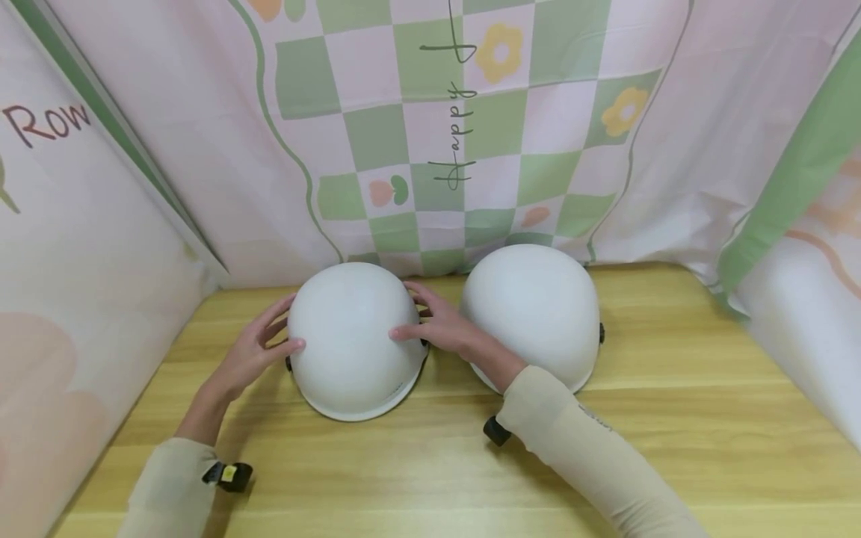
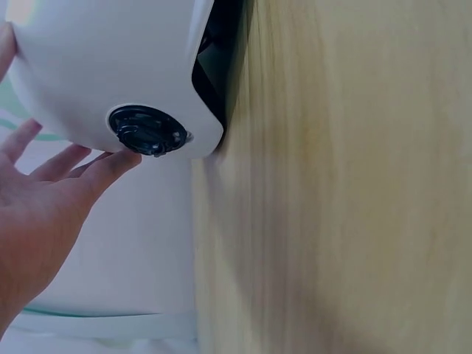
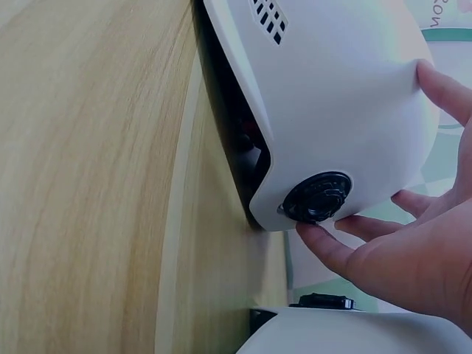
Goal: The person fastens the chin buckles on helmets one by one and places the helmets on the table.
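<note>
Left hand [image 1: 252, 359]: grip clasping left side of white left helmet [image 1: 353, 344], thumb resting on dome, one fingertip lying at edge of black knob [image 2: 147, 131]. Left helmet sitting dome-up on worktop [image 1: 350, 478], between hands. Right hand [image 1: 444, 321]: grip clasping same helmet's right side, thumb lying on dome. Checked cloth [image 1: 494, 123] hanging along far side. White right helmet [image 1: 538, 306] sitting dome-up, right forearm [image 1: 572, 433] passing across its near left side.
</note>
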Action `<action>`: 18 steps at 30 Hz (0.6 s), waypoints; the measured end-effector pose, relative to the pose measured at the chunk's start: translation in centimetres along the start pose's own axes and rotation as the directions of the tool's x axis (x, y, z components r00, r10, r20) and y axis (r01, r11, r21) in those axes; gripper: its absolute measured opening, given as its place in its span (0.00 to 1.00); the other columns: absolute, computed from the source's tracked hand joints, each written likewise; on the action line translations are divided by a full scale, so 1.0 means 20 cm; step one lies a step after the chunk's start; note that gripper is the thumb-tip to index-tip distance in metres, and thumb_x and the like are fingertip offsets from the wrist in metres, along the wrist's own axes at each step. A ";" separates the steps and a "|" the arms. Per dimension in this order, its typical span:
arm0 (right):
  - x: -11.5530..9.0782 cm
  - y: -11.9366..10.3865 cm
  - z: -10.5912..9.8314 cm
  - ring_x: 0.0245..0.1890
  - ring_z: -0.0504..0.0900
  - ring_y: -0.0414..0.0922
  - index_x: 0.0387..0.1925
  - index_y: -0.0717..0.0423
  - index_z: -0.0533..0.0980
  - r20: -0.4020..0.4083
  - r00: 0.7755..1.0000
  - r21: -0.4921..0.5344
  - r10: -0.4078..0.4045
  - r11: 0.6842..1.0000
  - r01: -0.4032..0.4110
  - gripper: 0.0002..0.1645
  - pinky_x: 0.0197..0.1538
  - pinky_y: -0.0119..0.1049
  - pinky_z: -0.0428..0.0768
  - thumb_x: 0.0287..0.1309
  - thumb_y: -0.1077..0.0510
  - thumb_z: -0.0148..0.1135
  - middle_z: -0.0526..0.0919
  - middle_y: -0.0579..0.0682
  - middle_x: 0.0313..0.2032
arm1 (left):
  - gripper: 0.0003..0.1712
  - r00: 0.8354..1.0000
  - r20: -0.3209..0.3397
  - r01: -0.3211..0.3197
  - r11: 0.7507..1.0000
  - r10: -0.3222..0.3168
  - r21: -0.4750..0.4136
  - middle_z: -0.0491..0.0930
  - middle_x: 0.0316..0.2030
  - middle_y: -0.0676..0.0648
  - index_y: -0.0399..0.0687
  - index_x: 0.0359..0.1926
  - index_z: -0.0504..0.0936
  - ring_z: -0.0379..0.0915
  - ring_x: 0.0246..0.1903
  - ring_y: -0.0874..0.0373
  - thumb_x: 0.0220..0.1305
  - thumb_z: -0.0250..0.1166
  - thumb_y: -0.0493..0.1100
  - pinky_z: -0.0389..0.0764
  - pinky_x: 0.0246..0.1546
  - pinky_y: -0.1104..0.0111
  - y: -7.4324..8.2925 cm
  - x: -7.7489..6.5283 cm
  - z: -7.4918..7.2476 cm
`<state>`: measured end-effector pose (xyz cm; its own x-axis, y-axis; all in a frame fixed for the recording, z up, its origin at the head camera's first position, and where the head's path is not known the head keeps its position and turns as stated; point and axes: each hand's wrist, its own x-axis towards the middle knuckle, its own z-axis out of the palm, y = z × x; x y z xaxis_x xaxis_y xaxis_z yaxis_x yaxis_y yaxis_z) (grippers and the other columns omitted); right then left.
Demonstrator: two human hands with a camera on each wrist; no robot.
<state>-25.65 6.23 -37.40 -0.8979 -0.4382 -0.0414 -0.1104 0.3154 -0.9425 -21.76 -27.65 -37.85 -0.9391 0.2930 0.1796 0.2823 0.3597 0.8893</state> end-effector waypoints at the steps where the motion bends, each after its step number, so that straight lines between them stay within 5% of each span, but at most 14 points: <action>1: 0.00 0.00 0.00 0.71 0.61 0.58 0.77 0.39 0.56 0.000 1.000 -0.001 -0.001 1.000 0.001 0.54 0.64 0.57 0.69 0.54 0.47 0.75 0.61 0.55 0.73 | 0.43 1.000 -0.003 0.001 1.000 -0.001 -0.004 0.50 0.76 0.39 0.45 0.78 0.55 0.50 0.71 0.32 0.68 0.66 0.36 0.66 0.61 0.40 0.00 0.00 0.00; 18: 0.02 0.00 0.02 0.70 0.62 0.59 0.78 0.41 0.54 -0.043 0.999 0.056 0.003 0.998 0.000 0.56 0.63 0.58 0.70 0.54 0.48 0.76 0.57 0.55 0.74 | 0.40 0.997 -0.067 0.030 0.999 -0.029 0.019 0.60 0.70 0.37 0.45 0.77 0.58 0.58 0.68 0.37 0.70 0.65 0.39 0.73 0.58 0.53 -0.03 0.02 -0.01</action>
<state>-25.85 5.80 -37.48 -0.9157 -0.4007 -0.0295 -0.0861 0.2675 -0.9597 -22.40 -27.88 -38.25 -0.9579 0.2227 0.1813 0.2573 0.3854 0.8861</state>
